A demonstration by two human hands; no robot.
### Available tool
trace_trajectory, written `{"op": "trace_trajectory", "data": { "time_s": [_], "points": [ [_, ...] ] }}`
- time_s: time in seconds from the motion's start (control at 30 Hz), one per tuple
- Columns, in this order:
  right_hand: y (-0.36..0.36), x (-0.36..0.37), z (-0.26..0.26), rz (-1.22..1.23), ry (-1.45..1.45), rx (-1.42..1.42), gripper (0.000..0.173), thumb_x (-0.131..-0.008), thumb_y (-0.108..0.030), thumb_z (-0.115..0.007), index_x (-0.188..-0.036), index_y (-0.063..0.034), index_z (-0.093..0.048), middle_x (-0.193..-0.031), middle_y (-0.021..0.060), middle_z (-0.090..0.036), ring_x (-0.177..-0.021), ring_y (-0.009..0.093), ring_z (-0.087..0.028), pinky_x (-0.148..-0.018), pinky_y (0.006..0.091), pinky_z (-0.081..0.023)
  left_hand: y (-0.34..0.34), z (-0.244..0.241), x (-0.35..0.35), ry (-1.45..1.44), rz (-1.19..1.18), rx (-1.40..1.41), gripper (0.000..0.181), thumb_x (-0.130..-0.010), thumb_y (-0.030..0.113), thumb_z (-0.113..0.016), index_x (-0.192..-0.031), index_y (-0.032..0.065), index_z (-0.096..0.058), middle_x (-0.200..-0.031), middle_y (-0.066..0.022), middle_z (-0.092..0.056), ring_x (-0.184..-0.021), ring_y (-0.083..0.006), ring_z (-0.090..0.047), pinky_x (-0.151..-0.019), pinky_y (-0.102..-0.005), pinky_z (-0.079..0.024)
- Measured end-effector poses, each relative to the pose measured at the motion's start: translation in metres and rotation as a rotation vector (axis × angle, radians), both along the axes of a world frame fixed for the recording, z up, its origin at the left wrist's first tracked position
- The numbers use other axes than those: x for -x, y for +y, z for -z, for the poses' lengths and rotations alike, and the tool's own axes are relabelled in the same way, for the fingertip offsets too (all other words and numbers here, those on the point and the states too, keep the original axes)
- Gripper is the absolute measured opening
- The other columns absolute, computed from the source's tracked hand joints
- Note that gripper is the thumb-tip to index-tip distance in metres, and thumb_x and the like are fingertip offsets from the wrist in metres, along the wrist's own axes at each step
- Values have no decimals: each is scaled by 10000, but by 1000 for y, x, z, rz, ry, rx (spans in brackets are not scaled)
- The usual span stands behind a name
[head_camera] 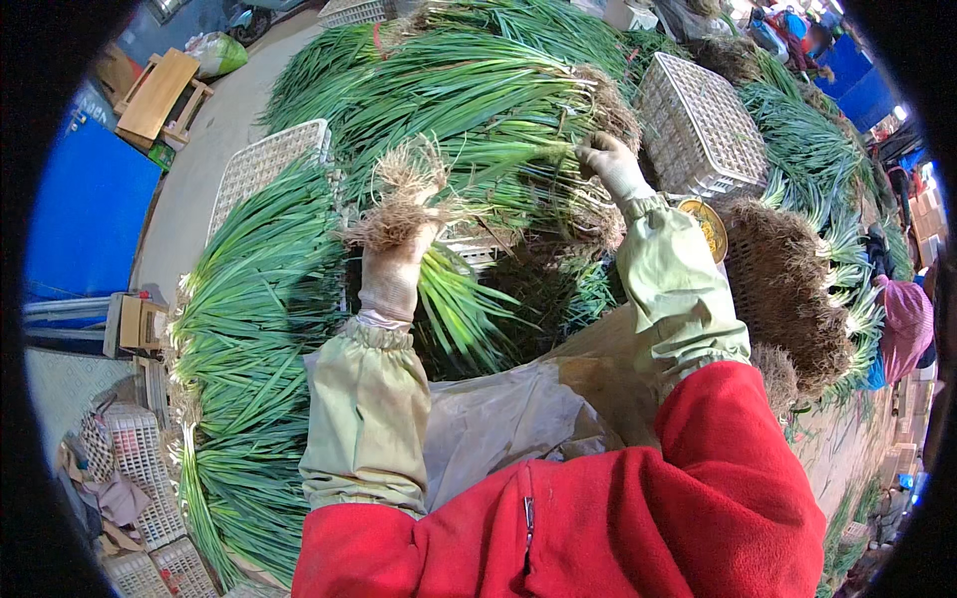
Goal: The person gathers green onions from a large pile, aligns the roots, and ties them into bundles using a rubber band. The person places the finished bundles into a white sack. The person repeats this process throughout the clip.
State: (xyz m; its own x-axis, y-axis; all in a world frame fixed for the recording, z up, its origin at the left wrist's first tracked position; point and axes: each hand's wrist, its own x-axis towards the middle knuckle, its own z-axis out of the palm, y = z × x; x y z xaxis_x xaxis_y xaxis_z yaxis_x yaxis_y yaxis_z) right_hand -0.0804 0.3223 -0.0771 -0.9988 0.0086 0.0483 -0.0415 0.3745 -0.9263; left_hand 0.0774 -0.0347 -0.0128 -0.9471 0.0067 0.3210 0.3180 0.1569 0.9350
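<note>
My gloved left hand (pixel 407 250) grips a bunch of leek-like plants with its tangled roots (pixel 404 190) upward. Their green leaves (pixel 467 306) hang below the wrist. My gloved right hand (pixel 609 161) reaches to the root end of a large heap of the same plants (pixel 463 97). Its fingers are closed around thin stalks (pixel 557 152), which look blurred. Below both hands is a dark hollow with loose leaves (pixel 591 288), and a pale plastic sheet (pixel 516 411) covers my lap.
Plants with leaves toward me lie at left (pixel 247 336), beside a white plastic crate (pixel 273 161). Another crate (pixel 706 123) stands upturned at right. Nearer are a yellow bowl (pixel 706 224) and a stacked row of rooted bunches (pixel 785 299). A wooden stool (pixel 158 93) and a person in pink (pixel 906 321) are farther off.
</note>
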Motion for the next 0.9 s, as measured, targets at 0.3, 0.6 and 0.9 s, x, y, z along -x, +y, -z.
{"op": "trace_trajectory", "data": {
  "time_s": [0.3, 0.6, 0.9],
  "points": [
    [-56, -120, -122, -437, -171, 386, 265, -920, -278, -686, -924, -22, -617, -701, 11, -579, -589, 113, -535, -608, 248, -436, 22, 86, 32, 107, 281, -89, 461, -1044, 249, -385, -1407, -18, -486, -1459, -170, -526, -1329, -326, -496, -1186, -495, -321],
    [-79, -144, -117, -566, -213, 482, 552, -923, -147, -721, -1411, 0, -509, -1283, 73, -635, -1094, 154, -617, -906, 284, -512, 40, -10, 1, -13, 64, 389, 354, -936, 167, -629, -1264, 35, -630, -1279, -110, -670, -1183, -255, -609, -1054, -382, -446],
    [-70, -110, -88, -99, 49, 569, 283, -944, -205, -640, -1105, 27, -660, -909, 30, -667, -812, 115, -600, -775, 253, -476, 34, 9, 8, -127, 68, 409, 276, -968, 146, -596, -1214, 37, -657, -1259, -101, -680, -1167, -249, -627, -1024, -375, -462]
  ]
}}
